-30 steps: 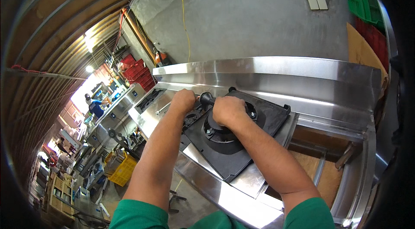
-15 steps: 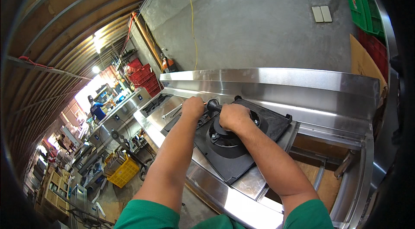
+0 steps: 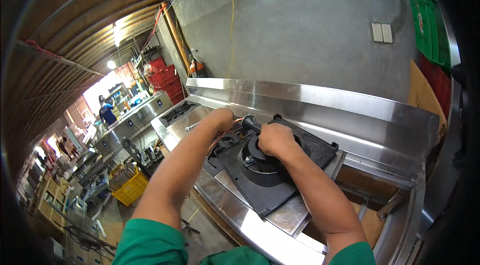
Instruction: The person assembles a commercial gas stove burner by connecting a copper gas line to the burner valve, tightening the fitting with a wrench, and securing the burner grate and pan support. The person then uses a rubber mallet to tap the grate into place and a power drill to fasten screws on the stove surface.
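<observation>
A square black stove plate (image 3: 264,199) lies over the stainless-steel stove frame, with a round black gas burner (image 3: 252,157) in its middle. My right hand (image 3: 276,139) is closed round the burner's neck, whose flared mouth (image 3: 249,123) points left. Left of that mouth is my left hand (image 3: 221,118), its fingers curled closed; the back of the hand hides what they hold. A thin orange-copper tube shows beside its fingers. Below my left wrist a second black burner (image 3: 227,141) shows in part.
An uncovered bay of the steel frame (image 3: 367,185) opens on the right. A steel backsplash (image 3: 310,96) runs along the grey wall. Red crates (image 3: 167,82) stand far left, a yellow crate (image 3: 131,187) on the floor below. A co-worker (image 3: 106,113) stands at a distant bench.
My left hand has shifted slightly left and the forearm has swung outward, uncovering more of the second burner. My right hand stays on the burner neck. The view has turned a little.
</observation>
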Demonstrator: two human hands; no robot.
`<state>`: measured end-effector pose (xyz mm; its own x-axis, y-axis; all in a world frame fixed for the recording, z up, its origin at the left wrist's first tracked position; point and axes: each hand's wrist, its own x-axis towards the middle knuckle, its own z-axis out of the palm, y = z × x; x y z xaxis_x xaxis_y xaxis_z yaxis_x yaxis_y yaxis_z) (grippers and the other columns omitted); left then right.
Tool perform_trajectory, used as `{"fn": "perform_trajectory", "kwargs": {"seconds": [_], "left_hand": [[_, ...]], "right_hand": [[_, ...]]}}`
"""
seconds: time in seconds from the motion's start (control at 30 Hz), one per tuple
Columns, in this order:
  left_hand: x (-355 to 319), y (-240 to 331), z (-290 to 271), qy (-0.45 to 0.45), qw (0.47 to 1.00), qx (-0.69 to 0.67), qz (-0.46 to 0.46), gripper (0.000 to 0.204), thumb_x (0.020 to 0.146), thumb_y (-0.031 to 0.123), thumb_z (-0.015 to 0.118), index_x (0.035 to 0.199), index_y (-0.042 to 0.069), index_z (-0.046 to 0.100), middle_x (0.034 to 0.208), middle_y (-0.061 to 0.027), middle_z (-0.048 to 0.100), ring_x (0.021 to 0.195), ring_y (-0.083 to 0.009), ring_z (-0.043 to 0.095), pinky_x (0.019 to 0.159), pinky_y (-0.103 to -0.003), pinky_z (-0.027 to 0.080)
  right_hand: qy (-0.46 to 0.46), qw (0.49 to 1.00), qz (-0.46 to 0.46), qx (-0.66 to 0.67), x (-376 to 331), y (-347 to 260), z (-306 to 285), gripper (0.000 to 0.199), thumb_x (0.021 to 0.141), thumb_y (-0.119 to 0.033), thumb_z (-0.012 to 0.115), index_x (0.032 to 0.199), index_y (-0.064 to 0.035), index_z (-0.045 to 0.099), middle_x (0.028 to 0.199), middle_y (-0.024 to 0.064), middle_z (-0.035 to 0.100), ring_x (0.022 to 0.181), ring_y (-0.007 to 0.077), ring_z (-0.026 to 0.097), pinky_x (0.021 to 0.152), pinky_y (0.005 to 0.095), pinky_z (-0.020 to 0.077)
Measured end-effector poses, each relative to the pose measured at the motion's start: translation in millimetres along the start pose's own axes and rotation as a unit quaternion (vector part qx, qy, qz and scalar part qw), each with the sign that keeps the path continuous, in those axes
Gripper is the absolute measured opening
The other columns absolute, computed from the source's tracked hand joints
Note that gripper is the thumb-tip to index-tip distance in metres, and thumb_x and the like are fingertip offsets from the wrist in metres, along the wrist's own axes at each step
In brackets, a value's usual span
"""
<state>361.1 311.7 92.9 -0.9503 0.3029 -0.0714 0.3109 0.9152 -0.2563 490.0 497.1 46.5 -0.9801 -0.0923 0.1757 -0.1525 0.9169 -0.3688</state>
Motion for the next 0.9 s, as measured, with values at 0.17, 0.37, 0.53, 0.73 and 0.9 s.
{"fn": "perform_trajectory", "kwargs": {"seconds": [0.17,0.37,0.53,0.73,0.9], "left_hand": [[-31,-60,20,0.087,0.977,-0.068,0.182,0.034,0.093,0.024,0.062,0.125,0.011,0.066,0.1,-0.018,0.073,0.089,-0.0375,0.069,0.083,-0.046,0.053],[-39,-88,72,0.134,0.887,-0.383,0.22,0.046,0.092,0.017,0.07,0.136,0.013,0.059,0.103,-0.017,0.073,0.094,-0.0269,0.072,0.084,-0.039,0.055],[-7,-89,74,0.131,0.842,-0.415,0.319,0.055,0.089,0.026,0.073,0.14,0.014,0.055,0.107,-0.0173,0.073,0.1,-0.0332,0.071,0.088,-0.041,0.054],[49,-94,59,0.102,0.821,-0.243,0.507,0.064,0.085,0.034,0.076,0.143,0.017,0.054,0.129,-0.0182,0.064,0.113,-0.0361,0.064,0.093,-0.041,0.052],[104,-82,54,-0.056,0.698,-0.378,0.605,0.068,0.086,0.024,0.076,0.145,0.004,0.049,0.132,-0.0167,0.063,0.12,-0.0283,0.061,0.102,-0.04,0.05]], "right_hand": [[0.051,0.998,-0.029,-0.036,-3,3,2,0.033,0.092,-0.029,0.057,0.106,-0.0014,0.069,0.105,0.0221,0.071,0.101,0.0389,0.068,0.089,0.0495,0.0532],[0.09,0.994,-0.031,-0.059,-10,2,5,0.033,0.093,-0.032,0.058,0.112,-0.0054,0.065,0.098,0.0201,0.07,0.098,0.0394,0.067,0.087,0.0507,0.0517],[0.188,0.981,-0.037,-0.031,-21,-7,4,0.032,0.092,-0.029,0.064,0.117,-0.0091,0.064,0.103,0.0169,0.065,0.098,0.0384,0.064,0.086,0.0483,0.0512],[0.142,0.985,-0.083,-0.052,-4,-70,4,0.033,0.093,-0.034,0.063,0.104,-0.0031,0.069,0.097,0.0173,0.067,0.095,0.0389,0.065,0.083,0.0465,0.0516],[-0.02,0.98,0.16,0.118,44,-121,34,0.054,0.1,-0.045,0.052,0.12,0.0045,0.061,0.095,0.0283,0.069,0.09,0.0437,0.068,0.083,0.0487,0.0533]]}}
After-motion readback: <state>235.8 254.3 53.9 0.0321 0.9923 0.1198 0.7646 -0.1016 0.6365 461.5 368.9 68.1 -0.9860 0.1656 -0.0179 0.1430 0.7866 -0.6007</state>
